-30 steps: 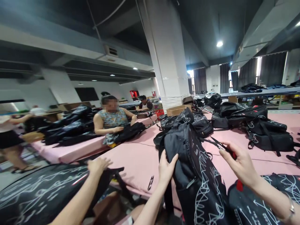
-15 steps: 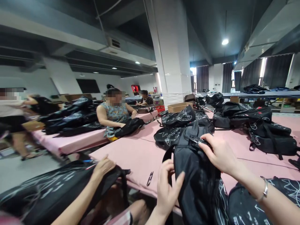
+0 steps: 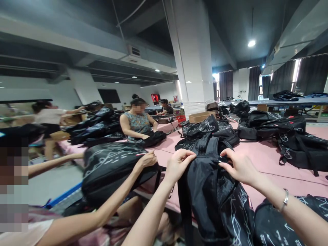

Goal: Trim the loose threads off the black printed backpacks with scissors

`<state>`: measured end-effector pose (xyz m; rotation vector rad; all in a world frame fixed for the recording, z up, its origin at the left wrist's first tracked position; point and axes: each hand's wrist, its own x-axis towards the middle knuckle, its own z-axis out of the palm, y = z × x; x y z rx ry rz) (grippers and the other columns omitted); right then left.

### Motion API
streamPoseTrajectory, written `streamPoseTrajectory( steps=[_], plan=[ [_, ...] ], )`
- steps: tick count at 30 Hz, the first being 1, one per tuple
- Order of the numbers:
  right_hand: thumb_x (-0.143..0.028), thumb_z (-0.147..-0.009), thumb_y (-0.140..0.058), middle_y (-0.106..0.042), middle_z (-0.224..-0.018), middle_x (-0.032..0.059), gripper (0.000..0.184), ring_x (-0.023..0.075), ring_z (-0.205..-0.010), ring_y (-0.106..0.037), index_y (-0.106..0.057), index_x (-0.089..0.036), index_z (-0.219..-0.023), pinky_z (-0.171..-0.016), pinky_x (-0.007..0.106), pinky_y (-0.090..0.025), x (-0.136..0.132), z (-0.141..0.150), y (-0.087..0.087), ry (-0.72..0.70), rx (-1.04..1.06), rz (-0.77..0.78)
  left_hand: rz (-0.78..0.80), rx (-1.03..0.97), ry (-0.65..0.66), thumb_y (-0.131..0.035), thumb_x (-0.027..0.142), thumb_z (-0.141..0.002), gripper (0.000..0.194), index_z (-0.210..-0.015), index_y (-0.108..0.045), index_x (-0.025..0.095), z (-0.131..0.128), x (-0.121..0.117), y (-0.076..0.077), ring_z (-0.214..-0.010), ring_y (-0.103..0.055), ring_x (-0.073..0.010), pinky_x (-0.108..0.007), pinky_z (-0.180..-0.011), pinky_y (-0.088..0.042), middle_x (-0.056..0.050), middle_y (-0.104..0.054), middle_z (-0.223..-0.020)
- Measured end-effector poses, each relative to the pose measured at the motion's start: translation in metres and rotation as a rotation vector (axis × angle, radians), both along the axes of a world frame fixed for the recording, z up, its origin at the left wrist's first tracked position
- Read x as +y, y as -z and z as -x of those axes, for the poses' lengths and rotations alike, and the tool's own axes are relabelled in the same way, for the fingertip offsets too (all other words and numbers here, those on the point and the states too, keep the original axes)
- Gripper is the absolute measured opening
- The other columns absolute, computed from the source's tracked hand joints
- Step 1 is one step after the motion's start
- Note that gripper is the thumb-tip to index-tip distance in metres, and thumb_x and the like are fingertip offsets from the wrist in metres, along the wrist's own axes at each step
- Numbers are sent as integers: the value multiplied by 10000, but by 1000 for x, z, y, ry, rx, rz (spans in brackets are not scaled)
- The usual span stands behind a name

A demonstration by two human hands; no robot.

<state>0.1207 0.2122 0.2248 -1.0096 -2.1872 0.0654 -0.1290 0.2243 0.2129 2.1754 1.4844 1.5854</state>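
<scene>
A black backpack [image 3: 212, 194] with white scribble print stands upright at the near edge of the pink table [image 3: 269, 164]. My left hand [image 3: 179, 164] grips the fabric at its top left. My right hand [image 3: 238, 168] pinches the top right by a small dark zipper part; a bracelet sits on that wrist. The bag's top is pulled apart between both hands. To my left, a co-worker's hand [image 3: 146, 159] holds another printed black backpack [image 3: 112, 171].
Heaps of black backpacks [image 3: 276, 130] cover the far and right parts of the table, and another lies at bottom right [image 3: 282, 225]. A cardboard box [image 3: 198, 117] and a white pillar [image 3: 192, 58] stand behind. A seated person [image 3: 138, 124] works opposite; another stands far left.
My left hand climbed from the backpack's side to its top edge, beside my right hand. The co-worker lifted the other backpack higher. The scissors seen in my right hand a second ago are no longer visible.
</scene>
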Motion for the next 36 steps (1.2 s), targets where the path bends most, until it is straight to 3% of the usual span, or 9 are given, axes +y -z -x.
streamPoseTrajectory(
  steps=[5, 11, 24, 27, 30, 33, 36],
  plan=[
    [-309, -811, -557, -663, -758, 10, 174, 149, -642, -613, -538, -204, -948, -569, 230, -374, -9, 13, -9, -6, -22, -40, -73, 2, -100, -536, 288, -772, 158, -653, -574, 191, -16, -2, 4, -627, -525, -130, -239, -588, -407, 3, -576, -673],
    [-296, -829, -527, -686, -802, 13, 89, 180, -738, -643, -546, -212, -854, -567, 241, -330, -12, 32, -18, 32, -122, -107, -61, -131, -85, -497, 292, -779, 168, -649, -532, 192, -31, -7, 8, -653, -522, -138, -243, -599, -399, 6, -544, -668],
    [-318, -827, -533, -700, -794, 25, 109, 194, -722, -644, -588, -227, -849, -552, 249, -326, -12, 43, -18, 79, -126, -57, -55, -147, -59, -498, 295, -777, 182, -629, -518, 191, -35, -11, 8, -662, -505, -144, -257, -620, -404, 6, -518, -660],
    [-289, -812, -550, -696, -769, 10, 82, 170, -687, -633, -606, -230, -807, -576, 243, -357, -11, 39, -19, 23, -27, -16, -33, -210, -63, -490, 322, -792, 194, -651, -518, 192, -33, -13, 8, -647, -500, -142, -253, -610, -410, 10, -510, -650],
    [-300, -809, -544, -678, -760, 3, 101, 142, -639, -606, -600, -216, -800, -588, 235, -393, -13, 29, -14, -39, 221, 28, -8, -253, -60, -378, 374, -856, 302, -650, -506, 193, -30, -16, 5, -650, -520, -148, -260, -623, -432, -2, -523, -644],
    [-345, -811, -538, -638, -744, 13, 155, 142, -659, -585, -577, -195, -821, -595, 234, -426, -18, 14, 0, -83, 540, 33, -36, -26, -155, -370, 442, -853, 319, -828, -574, 198, -30, -13, -5, -847, -565, -199, -314, -753, -446, -53, -603, -869],
    [-352, -813, -543, -611, -757, 24, 176, 149, -676, -571, -563, -188, -873, -606, 249, -448, -28, -3, 18, -90, 688, 38, -22, 267, -286, -577, 511, -704, 429, -997, -572, 198, -31, 2, -17, -950, -558, -280, -388, -809, -435, -101, -615, -991]
  ],
)
